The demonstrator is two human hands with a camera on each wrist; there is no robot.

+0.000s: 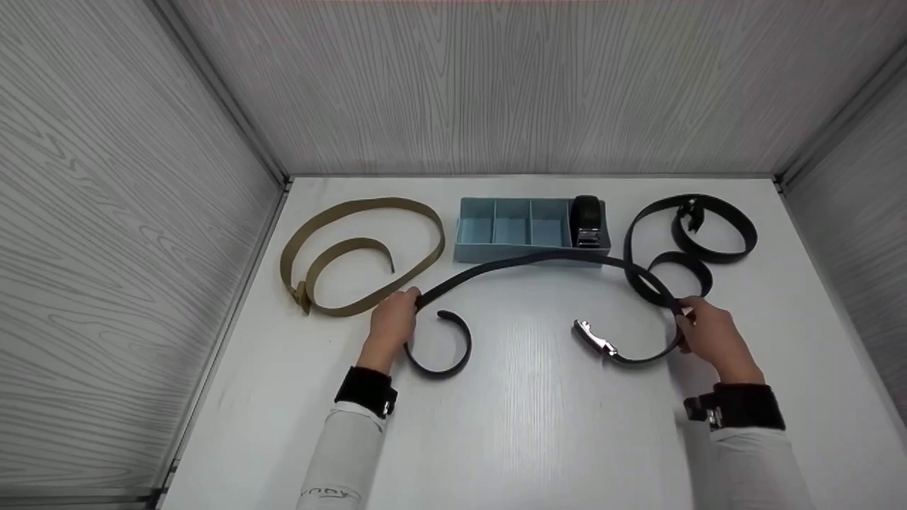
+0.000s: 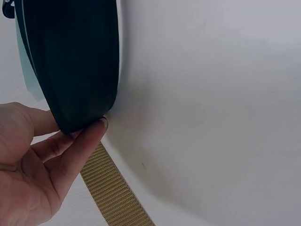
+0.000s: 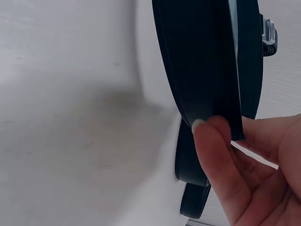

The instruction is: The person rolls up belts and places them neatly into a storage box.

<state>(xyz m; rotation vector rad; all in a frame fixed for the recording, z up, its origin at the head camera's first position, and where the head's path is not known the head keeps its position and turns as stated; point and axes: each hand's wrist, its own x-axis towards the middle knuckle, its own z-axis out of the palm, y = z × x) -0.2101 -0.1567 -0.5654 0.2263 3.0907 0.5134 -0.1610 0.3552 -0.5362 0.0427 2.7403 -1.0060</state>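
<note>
Left hand (image 1: 394, 323) and right hand (image 1: 714, 336) each pinch the black belt (image 1: 553, 256) across the frame's centre, the spaced grips apparently keeping its middle arched; its buckle (image 1: 595, 340), right of centre, and tip (image 1: 446, 314), left of centre, turn inward, presumably because neither is gripped

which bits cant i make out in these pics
- Head view: left sleeve markings, too small to read.
- Head view: bottom of the black item, hidden by the tray's front wall.
- Left wrist view: the held belt's continuation, cut off by the top edge.
- Right wrist view: part of the right hand, hidden behind the held belt.
</note>
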